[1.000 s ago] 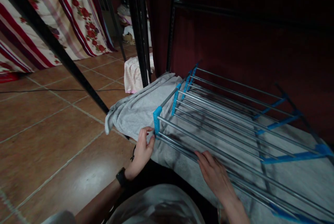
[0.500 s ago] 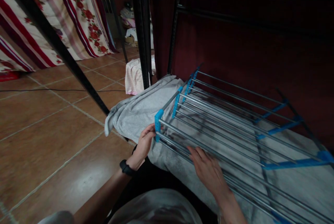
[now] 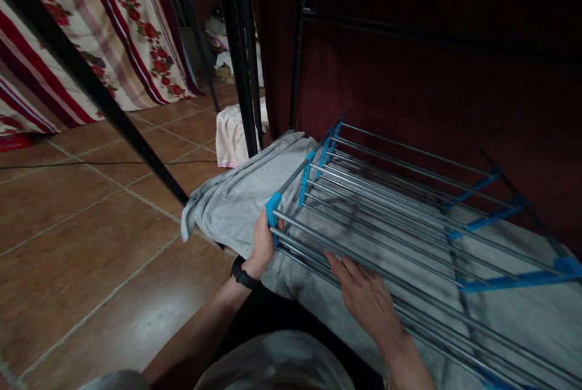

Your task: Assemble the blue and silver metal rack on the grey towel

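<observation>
A folded drying rack [image 3: 391,208] of silver metal rods with blue plastic brackets lies flat on a grey towel [image 3: 236,196]. My left hand [image 3: 262,244], with a black watch at the wrist, is closed on the rack's near left corner at a blue bracket. Resting on the front rods a little to the right is my right hand [image 3: 366,299], with its fingers stretched out flat and holding nothing.
Black metal poles [image 3: 240,50] stand just behind the towel, and one slants across the brown tiled floor [image 3: 82,244]. A dark red cloth wall [image 3: 431,74] backs the rack. Floral striped fabric [image 3: 91,32] hangs at the left. A pink-white cloth [image 3: 231,132] sits by the poles.
My left hand has slid up along the rack's corner and closed round the blue bracket. My right hand has shifted slightly left along the front rods.
</observation>
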### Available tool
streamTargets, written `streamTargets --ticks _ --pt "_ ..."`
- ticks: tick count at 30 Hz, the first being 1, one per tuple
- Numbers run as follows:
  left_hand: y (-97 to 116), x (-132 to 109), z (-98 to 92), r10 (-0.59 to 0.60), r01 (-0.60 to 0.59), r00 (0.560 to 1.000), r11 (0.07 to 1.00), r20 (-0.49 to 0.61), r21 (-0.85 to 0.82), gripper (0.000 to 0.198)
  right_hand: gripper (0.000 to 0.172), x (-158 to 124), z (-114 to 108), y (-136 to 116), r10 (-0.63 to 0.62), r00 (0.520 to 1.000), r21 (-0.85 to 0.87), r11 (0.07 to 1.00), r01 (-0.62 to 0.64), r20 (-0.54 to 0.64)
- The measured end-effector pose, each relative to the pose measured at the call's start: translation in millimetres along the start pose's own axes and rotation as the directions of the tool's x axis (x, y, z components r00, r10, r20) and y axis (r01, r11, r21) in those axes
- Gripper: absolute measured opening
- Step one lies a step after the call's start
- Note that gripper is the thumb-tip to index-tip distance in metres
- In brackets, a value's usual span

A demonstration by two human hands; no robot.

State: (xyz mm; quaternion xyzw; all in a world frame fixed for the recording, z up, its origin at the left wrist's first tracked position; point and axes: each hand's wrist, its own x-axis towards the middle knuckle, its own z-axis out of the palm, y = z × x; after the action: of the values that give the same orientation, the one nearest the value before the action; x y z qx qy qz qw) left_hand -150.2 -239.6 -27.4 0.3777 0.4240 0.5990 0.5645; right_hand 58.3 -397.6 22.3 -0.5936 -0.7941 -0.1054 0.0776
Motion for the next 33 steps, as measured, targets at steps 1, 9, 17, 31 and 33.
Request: streamTargets --ticks 1,9,17,31,33 --pt "1.1 -0.4 1.7 0.02 -0.02 1.0 1.0 -0.022 0.01 0.054 0.052 -0.1 0.0 0.0 0.0 1.0 -0.002 1.0 0.0 -0.001" --pt "16.3 -6.1 22.2 0.016 -0.027 0.991 0.997 -0.132 -0.078 0.053 0.059 -0.5 0.3 2.0 -0.01 0.999 -0.003 1.0 0.011 0.039" --pt "26.5 -9.5 24.4 -0.03 0.03 0.97 1.0 -0.241 -0.003 0.055 0.047 5.2 -5.4 -0.7 0.03 0.995 0.023 0.999 -0.032 0.097" --pt "24.4 10.5 16.4 -0.06 0.065 0.995 0.996 0.083 -0.059 0.06 0.061 67.0 5.3 -34.4 -0.098 0.984 0.145 0.986 0.077 0.147" --pt "25.8 11.4 15.5 -0.08 0.089 0.993 0.991 0.092 -0.099 0.06 0.066 65.5 3.3 -32.0 -0.102 0.982 0.154 0.985 0.077 0.16"
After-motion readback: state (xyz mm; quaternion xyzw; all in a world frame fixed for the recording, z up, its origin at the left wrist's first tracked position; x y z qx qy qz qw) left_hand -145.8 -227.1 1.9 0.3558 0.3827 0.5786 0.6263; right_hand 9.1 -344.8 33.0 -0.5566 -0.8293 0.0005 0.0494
